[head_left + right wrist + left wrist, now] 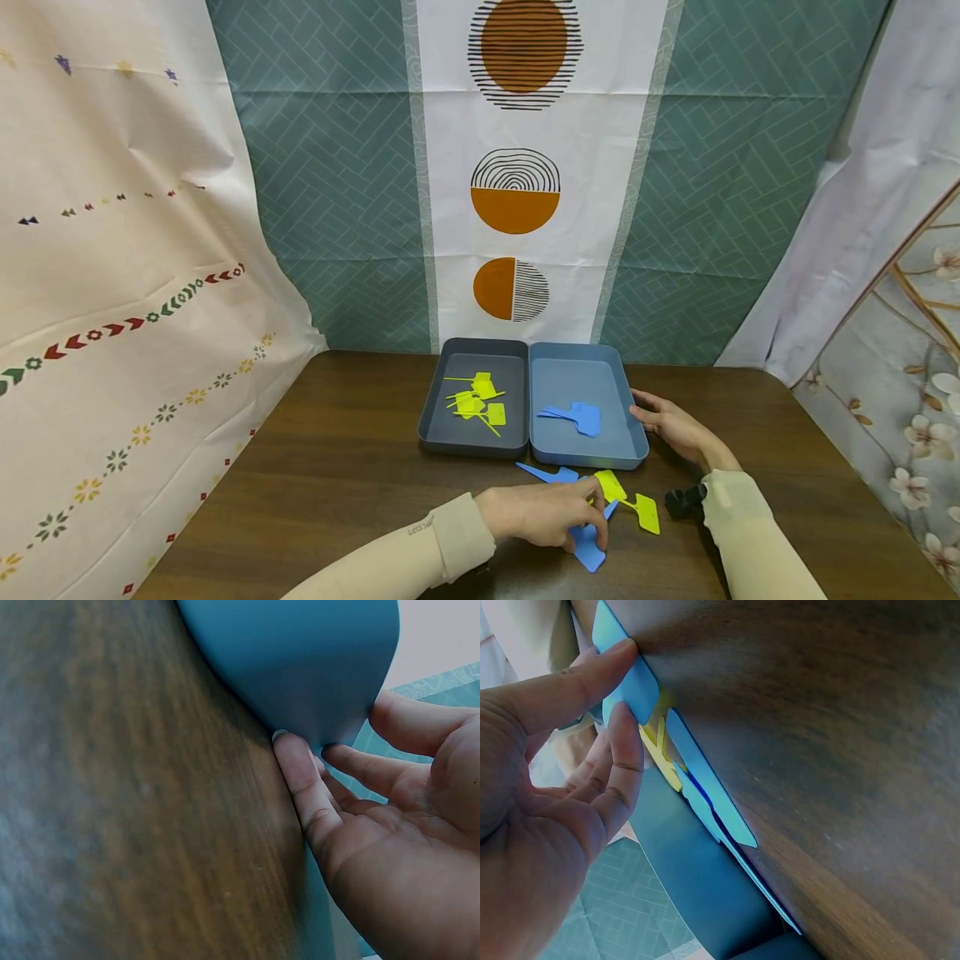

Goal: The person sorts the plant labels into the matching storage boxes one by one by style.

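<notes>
My left hand (543, 512) pinches a blue plant label (588, 547) at the table's front; in the left wrist view its thumb and a finger grip the label's broad head (634, 694). Just beyond lie another blue label (551, 473) and yellow plant labels (647, 512), partly hidden by the hand. With fairly straight fingers, my right hand (678, 429) touches the right outer wall of the blue tray (581, 458). Several blue labels (585, 418) are heaped inside that tray. To its left, the dark grey tray (472, 447) contains several yellow labels (468, 404).
Both trays stand side by side on the dark wooden table (337, 450), near its back edge. A patterned cloth (337, 167) hangs behind them. A small black object (684, 500) is at the right wrist. More cloth (135, 292) drapes along the left side.
</notes>
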A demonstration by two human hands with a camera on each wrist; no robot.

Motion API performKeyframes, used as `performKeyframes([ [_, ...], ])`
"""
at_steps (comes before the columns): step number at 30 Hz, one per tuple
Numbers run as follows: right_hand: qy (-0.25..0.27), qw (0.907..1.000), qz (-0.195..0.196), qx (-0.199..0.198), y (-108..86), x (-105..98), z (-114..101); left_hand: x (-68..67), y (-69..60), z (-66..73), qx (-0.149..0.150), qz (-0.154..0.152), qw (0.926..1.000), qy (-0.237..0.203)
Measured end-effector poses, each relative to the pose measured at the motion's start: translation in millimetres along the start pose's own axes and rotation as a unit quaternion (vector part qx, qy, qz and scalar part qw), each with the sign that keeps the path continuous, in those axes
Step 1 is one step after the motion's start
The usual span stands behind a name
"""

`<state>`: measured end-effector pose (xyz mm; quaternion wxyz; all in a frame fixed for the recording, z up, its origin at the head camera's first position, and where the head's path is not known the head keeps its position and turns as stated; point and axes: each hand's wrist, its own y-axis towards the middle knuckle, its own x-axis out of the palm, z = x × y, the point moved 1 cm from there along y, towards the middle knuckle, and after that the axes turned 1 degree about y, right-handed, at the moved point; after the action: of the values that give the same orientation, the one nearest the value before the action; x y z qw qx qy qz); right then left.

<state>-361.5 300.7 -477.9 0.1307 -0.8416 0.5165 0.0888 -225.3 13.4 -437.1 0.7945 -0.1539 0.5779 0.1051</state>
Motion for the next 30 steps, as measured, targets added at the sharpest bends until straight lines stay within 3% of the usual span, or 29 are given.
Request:
performKeyframes([
  [11,-0.006,0.9999,0.008,0.009,-0.4,0,0,-2.8,-2.6,-1.3,0.004,-0.003,0.9997,-0.023],
  [18,-0.011,0.9999,0.002,0.008,-0.2,0,-2,-4.8,-3.9,-4.5,0.010,0.006,0.9998,-0.015],
  [30,-0.010,0.9998,0.004,0.014,-0.3,0,-1,-13.0,-10.5,-11.6,-0.010,0.029,0.9986,-0.043],
])
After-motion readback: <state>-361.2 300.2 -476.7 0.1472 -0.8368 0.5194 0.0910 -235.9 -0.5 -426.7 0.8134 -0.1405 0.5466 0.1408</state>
